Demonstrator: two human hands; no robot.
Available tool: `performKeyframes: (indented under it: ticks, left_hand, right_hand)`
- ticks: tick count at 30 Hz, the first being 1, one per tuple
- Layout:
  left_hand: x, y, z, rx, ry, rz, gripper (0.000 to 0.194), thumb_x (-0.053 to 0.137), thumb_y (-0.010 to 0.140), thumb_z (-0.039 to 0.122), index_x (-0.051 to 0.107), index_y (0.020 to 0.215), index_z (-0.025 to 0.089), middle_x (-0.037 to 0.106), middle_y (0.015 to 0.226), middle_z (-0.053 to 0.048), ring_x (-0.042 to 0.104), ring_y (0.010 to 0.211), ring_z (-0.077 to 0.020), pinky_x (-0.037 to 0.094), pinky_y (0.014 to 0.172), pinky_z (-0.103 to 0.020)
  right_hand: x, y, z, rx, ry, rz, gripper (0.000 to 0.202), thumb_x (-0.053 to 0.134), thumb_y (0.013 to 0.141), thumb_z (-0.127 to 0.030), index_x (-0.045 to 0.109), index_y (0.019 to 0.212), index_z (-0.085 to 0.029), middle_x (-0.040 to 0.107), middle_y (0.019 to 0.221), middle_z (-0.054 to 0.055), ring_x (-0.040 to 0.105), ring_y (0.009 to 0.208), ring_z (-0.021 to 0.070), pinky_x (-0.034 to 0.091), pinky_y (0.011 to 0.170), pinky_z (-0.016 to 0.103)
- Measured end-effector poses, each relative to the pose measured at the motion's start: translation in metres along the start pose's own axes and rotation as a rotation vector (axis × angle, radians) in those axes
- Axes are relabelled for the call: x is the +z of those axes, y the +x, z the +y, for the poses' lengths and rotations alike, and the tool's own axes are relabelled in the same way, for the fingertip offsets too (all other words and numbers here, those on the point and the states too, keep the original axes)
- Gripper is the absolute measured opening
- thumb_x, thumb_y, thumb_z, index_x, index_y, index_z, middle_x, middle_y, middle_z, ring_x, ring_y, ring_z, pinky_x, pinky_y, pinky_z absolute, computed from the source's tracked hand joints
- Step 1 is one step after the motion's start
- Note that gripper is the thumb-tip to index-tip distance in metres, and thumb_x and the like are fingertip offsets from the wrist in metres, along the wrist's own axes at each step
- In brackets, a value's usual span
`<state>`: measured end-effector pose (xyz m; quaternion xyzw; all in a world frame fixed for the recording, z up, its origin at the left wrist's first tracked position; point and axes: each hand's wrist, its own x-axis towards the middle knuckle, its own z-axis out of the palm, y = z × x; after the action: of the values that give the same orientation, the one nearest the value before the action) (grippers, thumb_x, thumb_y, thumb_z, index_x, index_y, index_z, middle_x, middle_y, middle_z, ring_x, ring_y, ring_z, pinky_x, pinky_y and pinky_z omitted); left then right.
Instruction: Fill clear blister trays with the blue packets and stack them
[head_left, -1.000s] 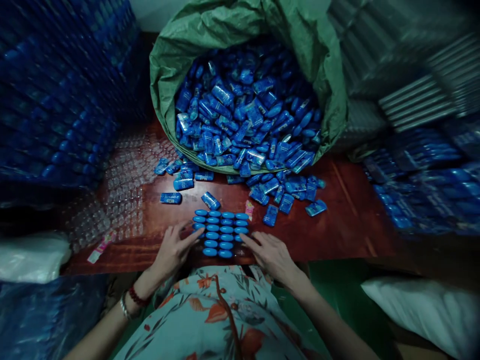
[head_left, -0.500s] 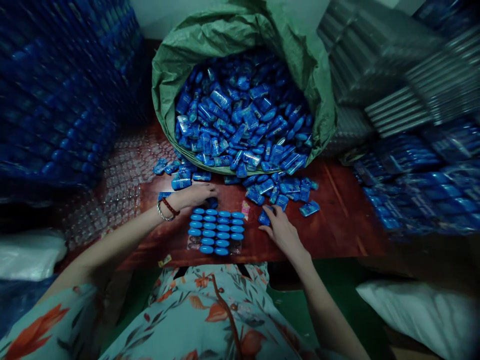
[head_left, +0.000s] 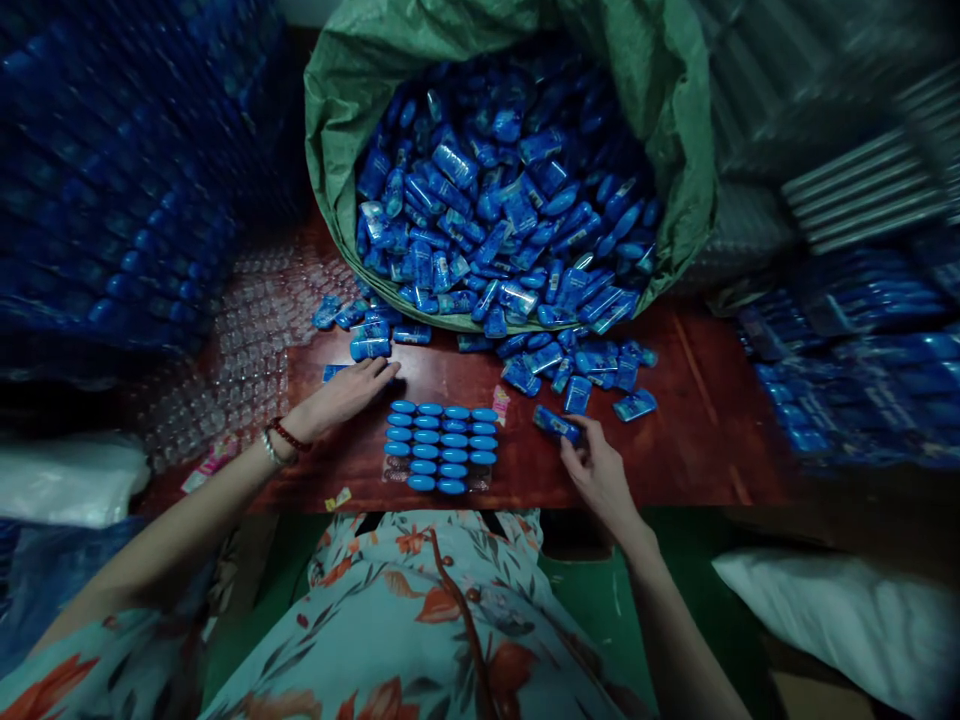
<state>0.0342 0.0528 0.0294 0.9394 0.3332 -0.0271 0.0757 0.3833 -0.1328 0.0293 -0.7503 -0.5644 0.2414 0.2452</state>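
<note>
Our right hand point(head_left: 602, 472) has its grip pinching a blue pack point(head_left: 553, 421).
Our left hand point(head_left: 346, 392), grip unclear, is at ten o'clock from blue rows point(head_left: 426, 437).

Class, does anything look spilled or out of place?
Yes: shiny blue rectangular packs lie scattered on the reddish wooden table outside the green fabric sack, seemingly spilled, unlike the neatly rowed blue oval pieces.

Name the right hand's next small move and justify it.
Probably carry the blue packet across to the near right corner of the clear tray: the right hand appears to grip the packet at one end, and that corner looks bare, while blue pieces sit in rows beside it.
</note>
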Motion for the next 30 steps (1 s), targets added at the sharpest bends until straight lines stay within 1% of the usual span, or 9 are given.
performKeyframes:
  ticks: [3,5,8,10,14,17,20,25,30]
  left_hand:
    - [0.002,-0.037,0.004,-0.242,-0.27,0.23,0.041,0.04,0.093,0.024,0.037,0.133,0.015,0.058,0.117,-0.013,0.06,0.101,-0.0227,0.05,0.085,-0.036]
    - [0.001,-0.068,0.014,-0.348,-0.4,0.384,0.037,0.042,0.093,0.03,0.042,0.128,0.017,0.062,0.11,-0.009,0.062,0.094,-0.02,0.052,0.081,-0.034]
    - [-0.002,-0.108,0.04,-0.359,-0.464,0.536,0.023,0.047,0.091,0.026,0.057,0.11,0.018,0.062,0.099,-0.006,0.062,0.09,-0.0174,0.051,0.079,-0.029]
    - [0.0,-0.123,0.061,-0.36,-0.479,0.566,0.019,0.052,0.09,0.022,0.06,0.107,0.019,0.062,0.098,-0.005,0.062,0.089,-0.0161,0.051,0.077,-0.026]
    - [0.019,-0.122,0.096,-0.285,-0.5,0.589,0.027,0.053,0.089,0.016,0.056,0.114,0.021,0.063,0.095,-0.005,0.061,0.083,-0.0139,0.051,0.071,-0.023]
    - [0.034,-0.112,0.102,-0.167,-0.416,0.614,0.032,0.047,0.089,0.008,0.053,0.118,0.02,0.064,0.098,-0.007,0.059,0.087,-0.0151,0.051,0.075,-0.026]
    - [0.034,-0.106,0.095,-0.021,-0.315,0.552,0.036,0.043,0.09,0.007,0.052,0.123,0.018,0.063,0.102,-0.01,0.057,0.09,-0.0175,0.051,0.075,-0.03]
    - [0.014,-0.104,0.085,0.142,-0.232,0.371,0.037,0.035,0.093,0.011,0.053,0.124,0.017,0.064,0.101,-0.012,0.055,0.089,-0.0193,0.052,0.075,-0.031]
    - [0.021,-0.105,0.088,0.159,-0.281,0.41,0.039,0.035,0.093,0.013,0.048,0.13,0.017,0.063,0.105,-0.015,0.056,0.095,-0.0207,0.053,0.075,-0.034]
  right_hand:
    - [-0.004,-0.028,-0.004,-0.001,0.187,-0.13,0.031,0.049,0.088,-0.038,0.05,0.112,-0.019,0.065,0.09,0.006,0.063,0.071,0.0148,0.053,0.066,0.026]
    - [0.002,-0.045,-0.013,-0.049,0.213,-0.194,0.025,0.051,0.088,-0.037,0.054,0.106,-0.02,0.065,0.086,0.005,0.064,0.075,0.0151,0.053,0.068,0.025]
    - [0.021,-0.056,-0.03,-0.207,0.192,-0.125,0.018,0.048,0.09,-0.027,0.057,0.105,-0.021,0.065,0.091,0.006,0.064,0.082,0.016,0.054,0.074,0.027]
    - [0.034,-0.056,-0.038,-0.365,0.113,-0.064,0.024,0.043,0.091,-0.017,0.056,0.111,-0.022,0.063,0.101,0.008,0.062,0.094,0.0175,0.052,0.083,0.03]
    - [0.042,-0.046,-0.04,-0.665,-0.243,-0.131,0.044,0.037,0.086,-0.006,0.053,0.124,-0.02,0.062,0.109,0.01,0.059,0.1,0.0204,0.051,0.086,0.035]
    - [0.036,-0.038,-0.04,-0.782,-0.431,-0.211,0.043,0.04,0.085,-0.008,0.053,0.126,-0.017,0.062,0.109,0.013,0.058,0.097,0.022,0.052,0.082,0.035]
    - [0.028,-0.034,-0.047,-0.812,-0.496,-0.289,0.046,0.04,0.084,-0.006,0.05,0.128,-0.017,0.062,0.108,0.012,0.058,0.097,0.021,0.051,0.084,0.035]
    - [0.024,-0.029,-0.057,-0.784,-0.492,-0.36,0.058,0.034,0.079,0.001,0.046,0.131,-0.021,0.059,0.12,0.01,0.054,0.115,0.0206,0.047,0.097,0.04]
    - [0.022,-0.027,-0.056,-0.781,-0.483,-0.371,0.059,0.033,0.079,0.001,0.046,0.132,-0.023,0.058,0.126,0.009,0.053,0.119,0.0196,0.046,0.1,0.04]
